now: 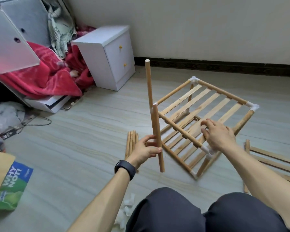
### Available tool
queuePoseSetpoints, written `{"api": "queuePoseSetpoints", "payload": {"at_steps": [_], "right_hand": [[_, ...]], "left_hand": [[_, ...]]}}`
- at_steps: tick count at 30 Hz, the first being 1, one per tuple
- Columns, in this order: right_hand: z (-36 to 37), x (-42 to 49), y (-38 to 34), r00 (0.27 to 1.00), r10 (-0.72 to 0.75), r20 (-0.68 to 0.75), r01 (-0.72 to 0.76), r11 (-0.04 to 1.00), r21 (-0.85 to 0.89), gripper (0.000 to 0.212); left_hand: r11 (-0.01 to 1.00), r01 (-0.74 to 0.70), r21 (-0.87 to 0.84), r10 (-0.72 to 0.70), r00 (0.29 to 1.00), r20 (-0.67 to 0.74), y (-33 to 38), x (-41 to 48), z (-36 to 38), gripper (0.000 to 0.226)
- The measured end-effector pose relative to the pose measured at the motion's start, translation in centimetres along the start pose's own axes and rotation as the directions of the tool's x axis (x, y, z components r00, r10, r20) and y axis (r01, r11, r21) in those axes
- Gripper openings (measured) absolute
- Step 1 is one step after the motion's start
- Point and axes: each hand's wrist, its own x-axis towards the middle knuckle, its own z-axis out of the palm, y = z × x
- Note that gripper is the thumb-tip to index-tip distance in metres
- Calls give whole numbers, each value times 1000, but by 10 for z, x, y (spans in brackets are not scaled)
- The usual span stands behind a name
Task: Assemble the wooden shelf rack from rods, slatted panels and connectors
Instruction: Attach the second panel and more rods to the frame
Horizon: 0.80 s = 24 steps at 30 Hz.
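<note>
Rack point(180, 130), half built, sits on the pale streaked floor point(74, 131) before a seated person. The right hand point(219, 136) rests on its upper slats, fingers loosely spread, while the left hand point(147, 149) grips a loose rod point(157, 139), thumb and fingers curled round it. The smooth round dowel could enter a white plastic connector point(254, 107) askew, and the push may rock the unbraced frame or jar the lone post point(149, 84) standing at the near corner. Flat pale-wood slats span round rails; spare rods point(131, 144) and loose slats point(274, 158) lie close by.
</note>
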Motion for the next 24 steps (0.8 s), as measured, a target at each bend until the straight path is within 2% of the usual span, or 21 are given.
{"api": "queuePoseSetpoints", "payload": {"at_steps": [5,7,8,9,11,13,16,18,19,20,21,22,23,24], "right_hand": [[-15,-13,-15,998,53,38,-51,997,-52,36],[-26,-20,-34,996,65,65,-69,996,59,43],[-33,-24,-43,998,32,62,-44,977,208,45],[-39,-31,-52,998,-20,53,-3,915,404,43],[-52,-47,-65,994,-103,21,53,668,742,21],[-61,-60,-67,995,-95,-39,81,497,864,13],[-63,-71,-57,994,-5,-109,100,438,893,12],[-60,-75,-45,981,51,-186,139,485,864,17],[-58,-77,-38,962,78,-263,182,536,824,22],[-55,-80,-29,920,89,-383,243,635,733,31],[-53,-81,-19,853,54,-519,293,774,562,41],[-48,-82,-8,780,-40,-625,303,898,320,52],[-45,-84,3,729,-157,-666,279,957,81,59],[-42,-84,14,719,-244,-651,234,967,-104,60]], "left_hand": [[984,-118,136,116,993,20,29,-7,6,48],[966,-172,192,164,985,54,40,-7,13,45],[954,-200,225,187,979,77,45,-5,17,46],[937,-228,265,207,973,104,49,-3,22,47],[891,-287,352,248,957,153,56,2,35,50],[830,-359,426,315,933,173,60,7,49,51],[734,-445,513,394,894,212,62,18,70,49],[691,-477,543,387,879,280,62,22,86,46],[678,-489,549,373,872,316,62,24,93,43],[686,-491,536,348,869,351,62,26,100,41],[716,-481,507,312,869,383,64,27,107,39],[745,-465,479,274,867,416,66,28,113,36],[756,-461,465,245,858,451,70,29,119,34],[747,-466,474,217,845,489,74,30,124,32]]}}
